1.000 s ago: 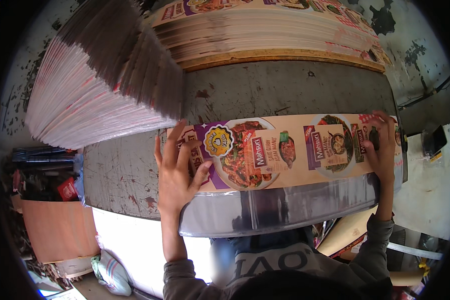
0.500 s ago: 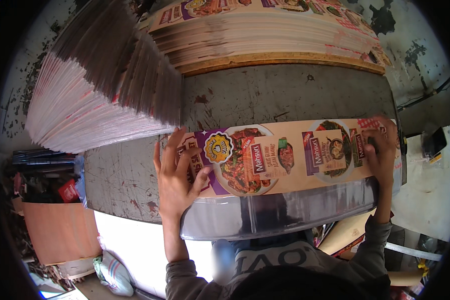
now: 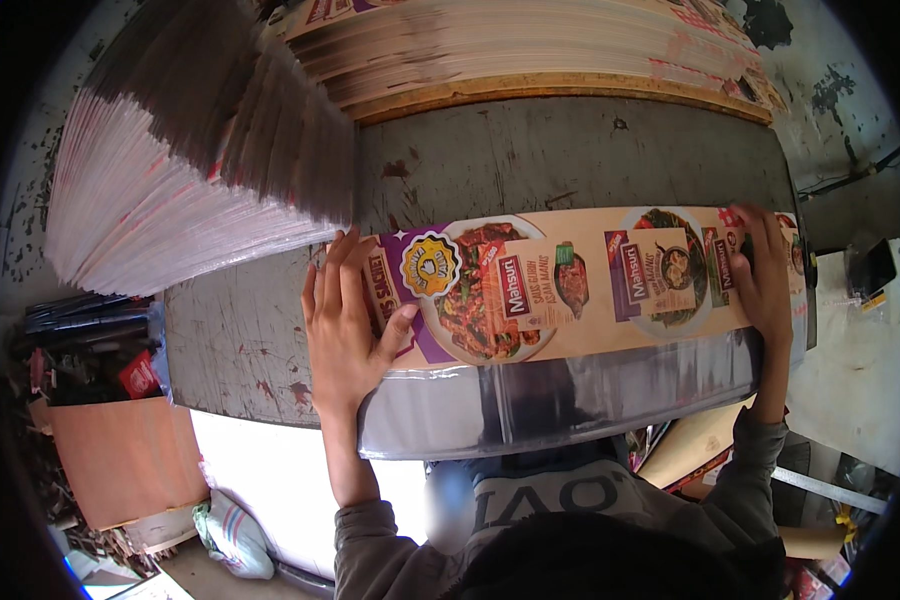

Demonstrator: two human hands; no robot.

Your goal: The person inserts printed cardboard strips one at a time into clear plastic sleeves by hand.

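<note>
A long printed card strip [image 3: 580, 335] with pictures of plated food lies across the near side of the grey table. Under its near edge shows a glossy clear plastic sheet or sleeve [image 3: 570, 400], which reaches over the table's front edge. My left hand [image 3: 348, 330] rests on the strip's left end, fingers stretched and close together, thumb apart. On the right end lies my right hand [image 3: 767, 275], its fingers extended over the card and the thumb lying on the print. Whether any fingertips hook over the strip's edges cannot be made out.
A tall fanned pile of plastic-covered sheets [image 3: 170, 210] stands at the left back. Behind the scratched grey table top [image 3: 490, 155] is a thick stack of similar printed cards [image 3: 530, 50] on a wooden board [image 3: 570, 88]. A brown box [image 3: 125, 460] sits lower left.
The whole view has shifted, so everything sits slightly higher in the picture. My left fingers have drawn closer together, and my right fingers have straightened. The strip stays under both hands.
</note>
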